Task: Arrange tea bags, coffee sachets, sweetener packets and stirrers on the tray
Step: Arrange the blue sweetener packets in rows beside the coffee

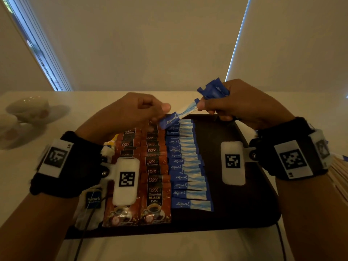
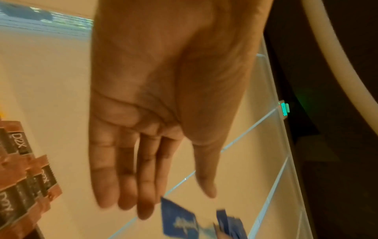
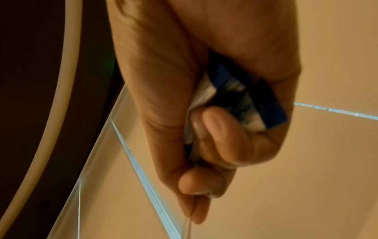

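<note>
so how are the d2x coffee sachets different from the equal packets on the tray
The D2X coffee sachets are brown, wide and show a coffee cup; the Equal sweetener packets are blue with a pale end, and slim. The sachets lie in two columns, lengthwise toward the person; the packets form one column lying crosswise. Both overlap in neat rows on the dark tray.

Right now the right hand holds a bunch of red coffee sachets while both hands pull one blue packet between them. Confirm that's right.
Not quite. The bunch in the right hand is blue sweetener packets, not red coffee sachets; the head view shows it, and the right wrist view shows blue too. The coffee sachets lie on the tray. Both hands do hold one blue packet, the left hand pinching its other end.
</note>
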Tool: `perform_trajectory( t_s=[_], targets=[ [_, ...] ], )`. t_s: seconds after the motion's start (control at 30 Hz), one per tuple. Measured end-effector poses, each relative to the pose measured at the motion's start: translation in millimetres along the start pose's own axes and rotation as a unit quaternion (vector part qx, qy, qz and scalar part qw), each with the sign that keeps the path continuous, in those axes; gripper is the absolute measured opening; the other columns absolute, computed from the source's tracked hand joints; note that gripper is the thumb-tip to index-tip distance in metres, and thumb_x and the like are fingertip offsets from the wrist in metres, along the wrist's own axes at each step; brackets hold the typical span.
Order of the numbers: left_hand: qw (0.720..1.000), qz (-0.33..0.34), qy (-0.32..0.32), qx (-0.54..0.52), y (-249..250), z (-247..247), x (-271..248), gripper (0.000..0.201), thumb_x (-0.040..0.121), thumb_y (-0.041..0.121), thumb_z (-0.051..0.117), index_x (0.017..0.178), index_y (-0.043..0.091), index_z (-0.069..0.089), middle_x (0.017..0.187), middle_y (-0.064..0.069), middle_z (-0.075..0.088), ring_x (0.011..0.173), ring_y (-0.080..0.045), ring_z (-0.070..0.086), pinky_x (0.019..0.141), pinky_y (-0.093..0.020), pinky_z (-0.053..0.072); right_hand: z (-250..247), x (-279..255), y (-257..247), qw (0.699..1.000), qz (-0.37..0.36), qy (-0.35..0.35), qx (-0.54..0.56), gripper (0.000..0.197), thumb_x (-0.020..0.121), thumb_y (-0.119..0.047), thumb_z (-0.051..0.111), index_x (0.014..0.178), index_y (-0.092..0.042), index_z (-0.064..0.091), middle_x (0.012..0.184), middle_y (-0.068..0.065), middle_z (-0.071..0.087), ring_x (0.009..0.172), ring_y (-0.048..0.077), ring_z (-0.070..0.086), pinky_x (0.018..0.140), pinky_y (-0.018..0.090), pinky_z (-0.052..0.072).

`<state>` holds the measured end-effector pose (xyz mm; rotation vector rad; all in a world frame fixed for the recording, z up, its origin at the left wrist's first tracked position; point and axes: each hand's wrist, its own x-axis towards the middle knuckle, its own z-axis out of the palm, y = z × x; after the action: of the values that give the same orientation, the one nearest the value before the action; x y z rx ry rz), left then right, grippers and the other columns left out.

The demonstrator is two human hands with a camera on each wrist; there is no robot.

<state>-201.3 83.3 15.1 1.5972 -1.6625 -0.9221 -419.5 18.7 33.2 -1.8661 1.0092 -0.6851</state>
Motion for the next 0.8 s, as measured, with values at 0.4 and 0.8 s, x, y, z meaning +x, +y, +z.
perform_trajectory(
  t_s=[0.4,0.8],
  targets=[
    [0.999,0.021,-0.031,0.014,9,7,-8,0.028,0.072,0.034,0.067,0.084,0.009,0.071,0.077,-0.003,0.073,0.071,-0.009,0.068,0.069,-0.017,0.053,-16,-5,2,1.000,0.002,-0.005,-0.010,0.016,0.082,-0.014,0.069,0.085,0.001,0.063,0.062,0.002,0.054,0.040,0.003,0.039,0.038,0.014,0.033],
    [0.988,0.081,0.037,0.130,42,25,-4,0.005,0.077,0.023,0.072,0.079,0.018,0.073,0.069,0.008,0.070,0.067,0.003,0.062,0.060,-0.013,0.044,-22,-7,5,0.996,-0.018,-0.077,-0.048,0.019,0.082,-0.024,0.069,0.071,-0.010,0.062,0.057,-0.004,0.058,0.039,0.003,0.040,0.041,0.015,0.035]
  ],
)
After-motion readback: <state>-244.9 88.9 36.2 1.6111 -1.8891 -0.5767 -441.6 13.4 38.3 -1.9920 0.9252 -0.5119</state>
